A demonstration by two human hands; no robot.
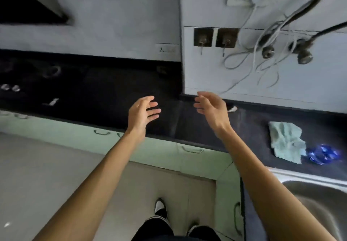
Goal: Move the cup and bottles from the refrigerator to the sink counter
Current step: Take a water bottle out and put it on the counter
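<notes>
1. At centre of view, above the corner of the dark bench (197, 126), the left hand (142, 113) and right hand (212, 109) hang with palms facing. Their fingers (154, 111) are loosely spread and grip nothing.
2. Cup and bottles: none in view. The refrigerator is also out of frame, so their place cannot be told. Judgement: no load is in hand at this moment.
3. Hazard, 3 o'clock: a crumpled pale cloth (285, 141) lies on the bench, with a blue glossy object (323, 154) just beside it. A bottle set on the cloth's folds would likely stand tilted and could topple.
4. Hazard, 4 to 5 o'clock: the steel sink (300, 175) opens just below the cloth. A cup landed on its rim could slide into the basin.
5. Hazard, 1 o'clock: loose cables (262, 57) trail down the wall toward the bench. A tall bottle pushed far back might snag them.
6. Hazard, 8 o'clock: the hard floor (56, 165). Chilled bottles are probably damp, and bare fingers carrying several at once may lose one.
</notes>
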